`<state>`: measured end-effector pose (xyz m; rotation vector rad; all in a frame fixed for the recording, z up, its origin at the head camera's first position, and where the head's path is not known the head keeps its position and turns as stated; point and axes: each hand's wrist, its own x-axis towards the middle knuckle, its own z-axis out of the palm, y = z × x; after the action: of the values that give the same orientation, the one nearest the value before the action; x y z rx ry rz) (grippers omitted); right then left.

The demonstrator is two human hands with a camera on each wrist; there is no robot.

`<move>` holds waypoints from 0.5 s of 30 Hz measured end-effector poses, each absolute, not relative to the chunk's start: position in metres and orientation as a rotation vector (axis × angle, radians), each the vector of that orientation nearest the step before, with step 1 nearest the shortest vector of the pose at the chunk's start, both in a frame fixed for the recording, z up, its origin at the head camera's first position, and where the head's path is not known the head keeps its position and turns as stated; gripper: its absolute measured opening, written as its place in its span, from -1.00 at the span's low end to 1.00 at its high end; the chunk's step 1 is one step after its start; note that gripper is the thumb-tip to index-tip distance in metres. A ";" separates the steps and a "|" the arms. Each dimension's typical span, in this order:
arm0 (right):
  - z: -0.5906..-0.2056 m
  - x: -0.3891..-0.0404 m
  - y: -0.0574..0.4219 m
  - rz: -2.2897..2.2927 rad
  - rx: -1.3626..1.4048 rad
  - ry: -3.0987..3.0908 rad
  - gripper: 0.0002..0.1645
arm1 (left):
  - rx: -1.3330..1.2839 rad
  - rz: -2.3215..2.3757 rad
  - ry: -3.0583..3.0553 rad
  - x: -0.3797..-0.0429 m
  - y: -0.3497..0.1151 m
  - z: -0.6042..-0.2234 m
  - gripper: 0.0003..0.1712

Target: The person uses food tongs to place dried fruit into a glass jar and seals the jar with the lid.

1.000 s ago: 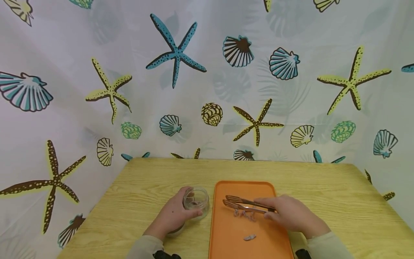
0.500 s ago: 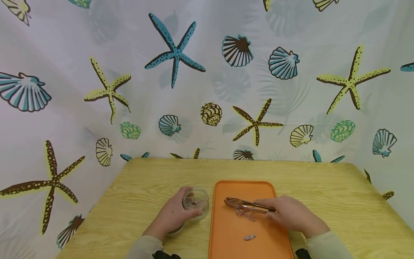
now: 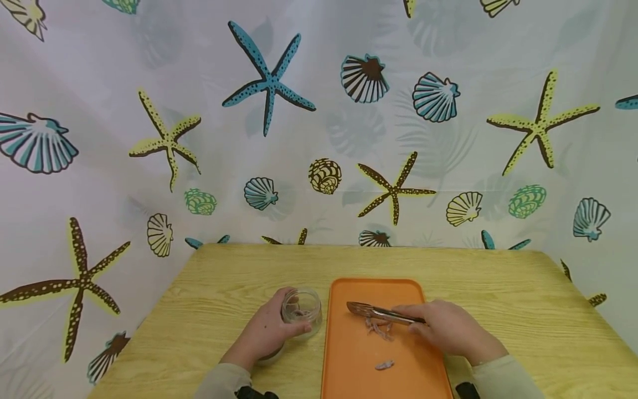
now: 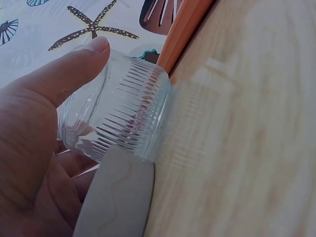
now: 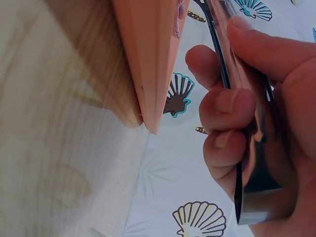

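Note:
My left hand (image 3: 269, 330) holds a clear glass jar (image 3: 303, 316) standing on the table left of the tray. In the left wrist view the jar (image 4: 123, 106) has ribbed sides, with the thumb along it; a little pinkish stuff shows inside. My right hand (image 3: 451, 328) grips metal tongs (image 3: 384, 314), fingers curled round their arms. The tongs reach left over the orange tray (image 3: 356, 366), tips pressed nearly together. Thin pinkish-grey strips (image 3: 380, 330) lie just below the tips, partly covered by the tongs. One more small pale piece (image 3: 384, 365) lies lower on the tray.
A pale, rounded object (image 4: 116, 192) stands close by the jar, mostly hidden by the left hand in the head view. The wood-grain table (image 3: 239, 271) extends on both sides of the tray. Behind it hangs a white curtain (image 3: 299, 144) printed with shells and starfish.
The tongs' tips have come together from spread apart, and turned slightly, over the strips. The left hand and jar stay in place.

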<state>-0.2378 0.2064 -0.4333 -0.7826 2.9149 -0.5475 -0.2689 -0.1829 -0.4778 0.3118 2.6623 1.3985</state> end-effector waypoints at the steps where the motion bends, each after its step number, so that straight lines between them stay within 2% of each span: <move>1: -0.433 -0.238 0.206 -0.544 -0.791 2.922 -0.48 | 0.313 1.402 2.659 -0.269 -0.183 -0.478 0.09; 15: -0.430 -0.237 0.205 -0.624 -0.895 2.900 -0.45 | 0.310 1.398 2.656 -0.270 -0.183 -0.479 0.14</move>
<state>-0.2371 0.2052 -0.4297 -0.8950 2.9000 -0.6239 -0.2701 -0.1831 -0.4790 0.3104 2.6565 1.3978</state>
